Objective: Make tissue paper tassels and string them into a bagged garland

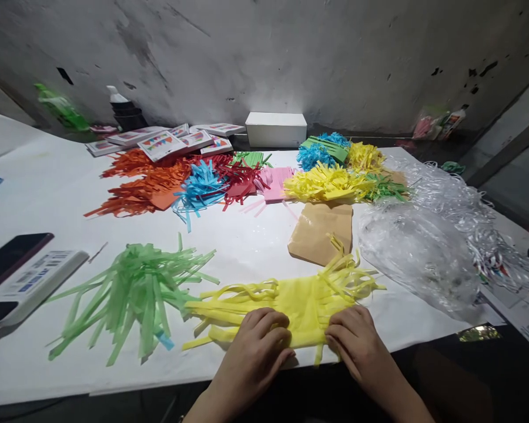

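A sheet of yellow fringed tissue paper [297, 302] lies flat near the table's front edge, its cut strips spreading left and right from an uncut middle. My left hand [260, 343] has its fingers curled over the near edge, left of the middle, with the thumb below. On the other side, my right hand [357, 338] grips the same edge, fingers bent and pressed together. The thumb tips are partly hidden. To the left rests a green tissue tassel [136, 288], its strips fanned out, with a small blue scrap [165, 341] at its lower end.
Behind are orange [147, 182], blue [203, 185] and yellow fringed bundles [328, 182], and a brown paper packet [321, 232]. See-through plastic bags [418, 252] crowd the right. A phone [13, 261] lies left. Printed boxes [163, 144] and a white box [276, 129] stand by the wall.
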A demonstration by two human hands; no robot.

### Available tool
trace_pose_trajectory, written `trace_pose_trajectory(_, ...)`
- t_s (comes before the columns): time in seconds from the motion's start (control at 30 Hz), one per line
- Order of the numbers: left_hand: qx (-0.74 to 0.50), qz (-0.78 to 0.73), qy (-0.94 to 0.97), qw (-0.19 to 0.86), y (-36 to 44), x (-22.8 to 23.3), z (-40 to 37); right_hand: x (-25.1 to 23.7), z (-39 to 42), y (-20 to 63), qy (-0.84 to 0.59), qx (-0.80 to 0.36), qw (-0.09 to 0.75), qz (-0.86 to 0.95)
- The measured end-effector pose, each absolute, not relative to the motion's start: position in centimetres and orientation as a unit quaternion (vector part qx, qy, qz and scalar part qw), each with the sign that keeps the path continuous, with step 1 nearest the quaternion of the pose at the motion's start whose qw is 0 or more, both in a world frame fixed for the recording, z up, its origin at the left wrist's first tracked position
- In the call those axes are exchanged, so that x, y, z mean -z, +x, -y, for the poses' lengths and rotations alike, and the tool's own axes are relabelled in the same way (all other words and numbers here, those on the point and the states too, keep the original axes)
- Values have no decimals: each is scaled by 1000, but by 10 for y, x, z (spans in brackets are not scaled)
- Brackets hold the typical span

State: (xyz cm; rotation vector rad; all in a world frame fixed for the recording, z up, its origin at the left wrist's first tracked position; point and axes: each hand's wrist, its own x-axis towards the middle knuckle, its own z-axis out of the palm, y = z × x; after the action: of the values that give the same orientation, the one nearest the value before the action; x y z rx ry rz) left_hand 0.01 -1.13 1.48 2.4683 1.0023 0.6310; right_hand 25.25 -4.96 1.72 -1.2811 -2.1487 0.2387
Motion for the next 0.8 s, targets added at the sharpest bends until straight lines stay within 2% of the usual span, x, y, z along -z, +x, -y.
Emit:
trace_pose_trajectory(0.13,-233,-370,881,180,5,-13,12,-18,50,249,-501,-73,306,806)
trace_pose_trajectory(0.23,-247,-378,879,155,11,-10,12,-16,47,239,-499,-4,304,812)
trace_pose_trajectory(0.4,-260,-370,879,153,14,-9,9,-9,36,225,-419,49,277,863)
trace_pose_trajectory(0.53,-294,-319,894,112,7,-7,17,-9,39,227,-389,-4,300,871)
trace_pose_trajectory(0.63,-285,-293,902,141,3,-3,24,-8,46,231,-395,-71,319,859)
trace_pose_trajectory(0.8,-149,-465,854,178,9,-10,11,7,42,224,-520,-96,324,785)
